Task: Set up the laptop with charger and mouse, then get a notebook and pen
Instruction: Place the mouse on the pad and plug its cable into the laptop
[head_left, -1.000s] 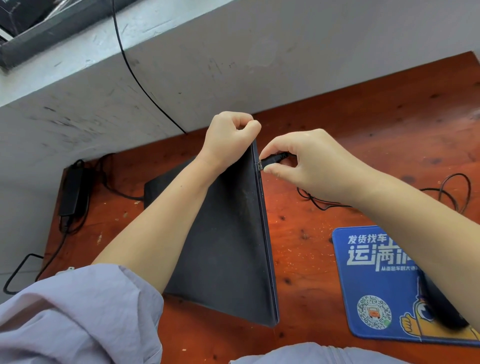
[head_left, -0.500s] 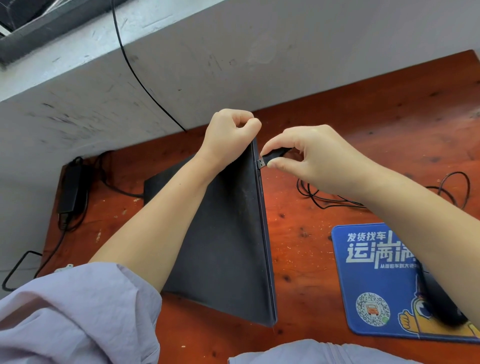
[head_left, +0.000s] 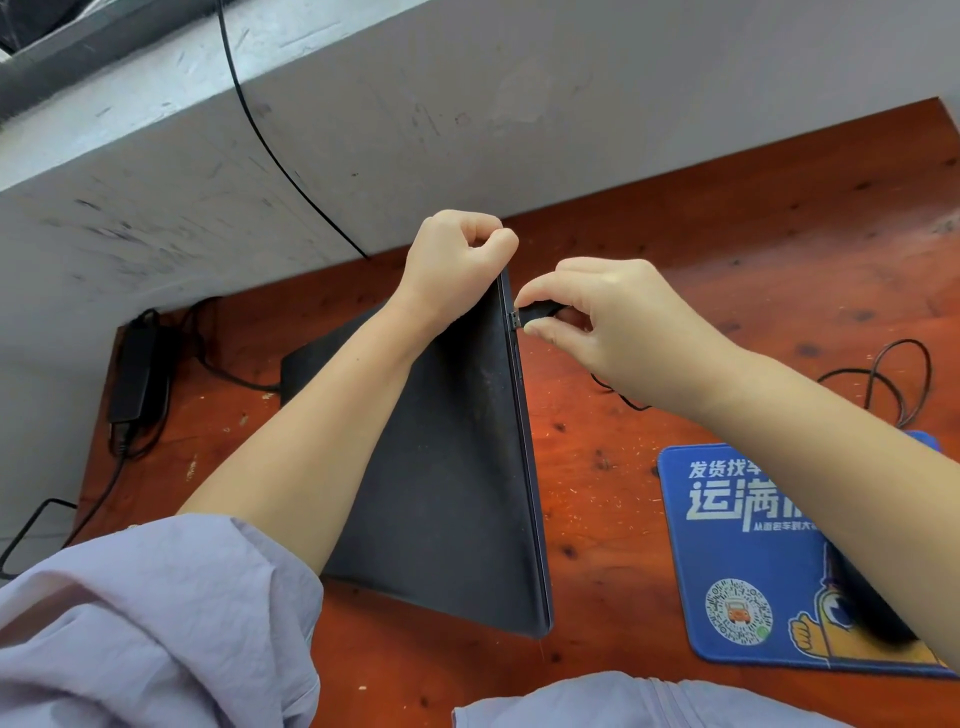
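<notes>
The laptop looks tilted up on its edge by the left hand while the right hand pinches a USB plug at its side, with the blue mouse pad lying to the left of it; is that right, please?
Not quite: the head view shows the blue mouse pad lying to the right of the laptop, not the left. The rest holds: the left hand holds the laptop tilted up, and the right hand pinches the USB plug at its side.

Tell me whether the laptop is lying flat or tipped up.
Tipped up. The closed laptop stands on one long edge on the desk; the left hand grips its raised edge while the right hand pinches a plug at its side.
</notes>
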